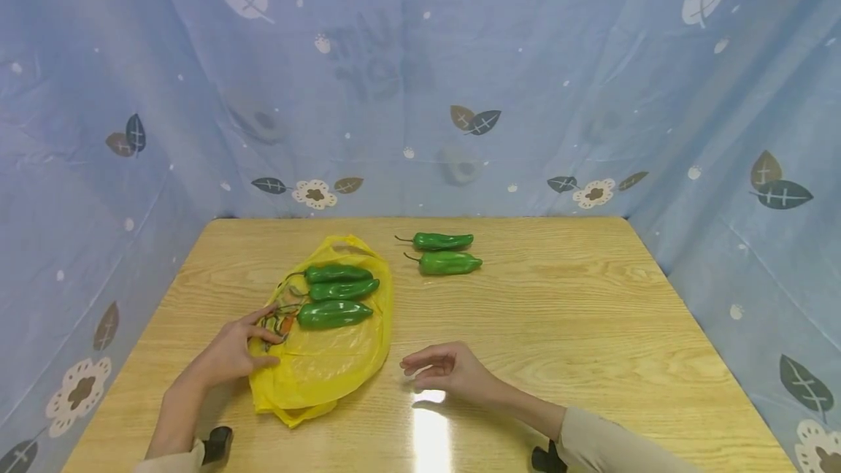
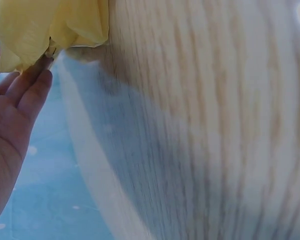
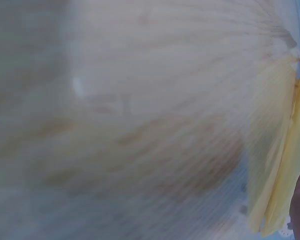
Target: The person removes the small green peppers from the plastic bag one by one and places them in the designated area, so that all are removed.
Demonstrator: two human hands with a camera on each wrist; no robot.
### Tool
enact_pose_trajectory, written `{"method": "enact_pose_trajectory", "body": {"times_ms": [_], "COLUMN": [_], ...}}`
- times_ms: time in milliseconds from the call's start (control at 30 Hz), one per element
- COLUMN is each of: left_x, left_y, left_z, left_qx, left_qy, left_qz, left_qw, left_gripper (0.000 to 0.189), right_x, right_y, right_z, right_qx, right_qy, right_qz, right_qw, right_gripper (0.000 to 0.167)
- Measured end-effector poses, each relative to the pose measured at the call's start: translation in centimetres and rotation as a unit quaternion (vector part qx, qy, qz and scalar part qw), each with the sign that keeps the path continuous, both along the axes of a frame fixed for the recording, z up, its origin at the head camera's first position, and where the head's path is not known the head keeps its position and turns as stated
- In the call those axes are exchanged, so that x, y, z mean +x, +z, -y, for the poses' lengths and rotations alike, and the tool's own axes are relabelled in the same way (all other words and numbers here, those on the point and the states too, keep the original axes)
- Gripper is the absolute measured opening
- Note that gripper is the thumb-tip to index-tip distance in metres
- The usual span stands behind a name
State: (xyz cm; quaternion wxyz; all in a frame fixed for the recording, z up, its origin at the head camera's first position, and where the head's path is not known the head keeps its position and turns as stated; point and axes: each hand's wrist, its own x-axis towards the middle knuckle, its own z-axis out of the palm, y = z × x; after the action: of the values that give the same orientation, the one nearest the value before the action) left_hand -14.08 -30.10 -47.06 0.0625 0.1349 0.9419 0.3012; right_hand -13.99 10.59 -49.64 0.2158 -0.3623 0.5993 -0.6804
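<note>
A yellow plastic bag [image 1: 328,371] lies spread on the table with three green peppers [image 1: 335,314] side by side on it, stems to the left. My left hand [image 1: 230,349] is at the bag's left edge, fingers spread, fingertips touching the plastic by the stems. In the left wrist view, the fingers of the left hand [image 2: 20,110] meet a hanging fold of the yellow bag [image 2: 65,25]. Right of the bag, my right hand [image 1: 453,371] hovers over the table with loosely bent fingers and nothing in them. The right wrist view shows the yellow bag [image 3: 285,150] at its right side.
Two more green peppers [image 1: 450,263] lie behind and right of the bag, stems to the left. The wooden table [image 1: 591,312] is enclosed at the back and both sides by a blue patterned curtain [image 1: 407,79]. Light glares off the tabletop near its front.
</note>
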Motion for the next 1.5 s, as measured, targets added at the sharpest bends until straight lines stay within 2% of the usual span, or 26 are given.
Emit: {"method": "enact_pose_trajectory", "body": {"times_ms": [333,433,700,867,967,1100,1167,1367,1500], "left_x": [0.3,0.2,0.0,-0.4,-0.6,-0.7,-0.7,-0.5,-0.3], "left_y": [-0.3,-0.4,-0.5,-0.9,-1.0,-0.8,-0.7,-0.7,-0.6], "left_z": [-0.3,-0.4,-0.4,-0.5,-0.8,-0.9,-0.8,-0.3,-0.1], "left_qx": [0.005,0.006,0.001,-0.002,0.000,0.005,0.008,0.009,0.007], "left_qy": [-0.004,-0.006,-0.015,-0.025,-0.029,-0.032,-0.030,-0.018,-0.009], "left_qz": [0.013,0.016,0.017,0.018,0.024,0.022,0.017,0.010,0.002], "left_qw": [0.9999,0.9998,0.9998,0.9995,0.9993,0.9992,0.9994,0.9997,0.9999], "left_gripper": [0.027,0.027,0.027,0.027,0.028,0.028,0.029,0.032,0.033], "right_x": [0.0,-0.3,-2.8,-4.7,-5.8,-7.5,-8.4,-10.9,-11.8], "right_y": [-0.4,-0.5,-0.7,-1.4,-1.5,-0.9,-0.5,0.4,0.9], "right_z": [2.6,3.3,4.7,5.4,5.9,6.6,7.1,9.4,10.7], "right_qx": [0.028,0.027,0.046,0.044,0.080,0.165,0.195,0.242,0.274], "right_qy": [-0.021,-0.043,-0.131,-0.148,-0.139,-0.118,-0.098,-0.017,0.012], "right_qz": [0.032,0.040,0.049,0.056,0.028,-0.020,-0.028,-0.052,-0.103], "right_qw": [0.9989,0.9979,0.9891,0.9864,0.9867,0.9790,0.9754,0.9688,0.9561], "right_gripper": [0.035,0.034,0.033,0.036,0.039,0.042,0.044,0.047,0.050]}}
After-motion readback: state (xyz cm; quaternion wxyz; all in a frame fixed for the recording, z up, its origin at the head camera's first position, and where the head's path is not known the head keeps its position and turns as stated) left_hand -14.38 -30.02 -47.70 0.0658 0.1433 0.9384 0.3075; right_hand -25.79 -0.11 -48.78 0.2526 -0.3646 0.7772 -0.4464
